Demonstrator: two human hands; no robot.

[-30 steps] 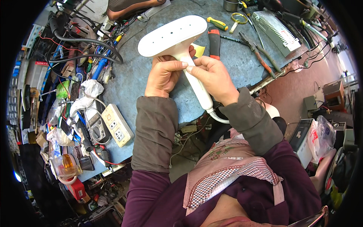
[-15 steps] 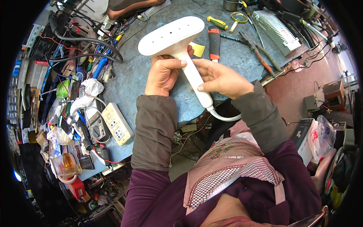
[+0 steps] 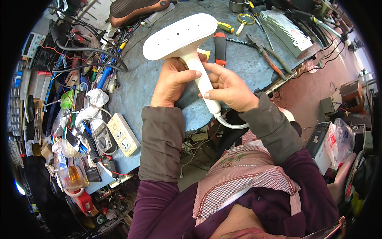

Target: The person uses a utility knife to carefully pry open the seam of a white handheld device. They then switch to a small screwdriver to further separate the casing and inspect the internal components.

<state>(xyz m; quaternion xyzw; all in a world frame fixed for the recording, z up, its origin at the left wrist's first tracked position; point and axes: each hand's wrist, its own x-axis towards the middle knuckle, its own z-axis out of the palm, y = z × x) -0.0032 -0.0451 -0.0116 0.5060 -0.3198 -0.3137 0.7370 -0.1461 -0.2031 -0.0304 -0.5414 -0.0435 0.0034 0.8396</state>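
Observation:
A white handheld garment steamer (image 3: 179, 36) is held up over the blue-grey bench, its oval plate with small holes tilted toward me. Its handle slants down to the right and ends in a pale hose (image 3: 231, 124) that drops past the bench's front edge. My left hand (image 3: 169, 83) is closed around the upper handle just below the plate, thumb lying across it. My right hand (image 3: 234, 87) grips the handle lower down, thumb on the near side and fingers behind. The handle partly hides a scrap of yellow paper (image 3: 205, 54).
Behind the steamer lie a red-and-grey tool handle (image 3: 220, 47), a yellow-green screwdriver (image 3: 225, 27), a magnifying glass (image 3: 246, 18) and pliers (image 3: 266, 55). A finned metal case (image 3: 287, 32) sits back right. A power strip (image 3: 123, 134) and multimeter (image 3: 104, 138) lie left among tangled wires.
The steamer has shifted slightly up and left in view, now covering more of the yellow paper and screwdriver. My left thumb reaches further across the handle; my right hand has moved slightly left.

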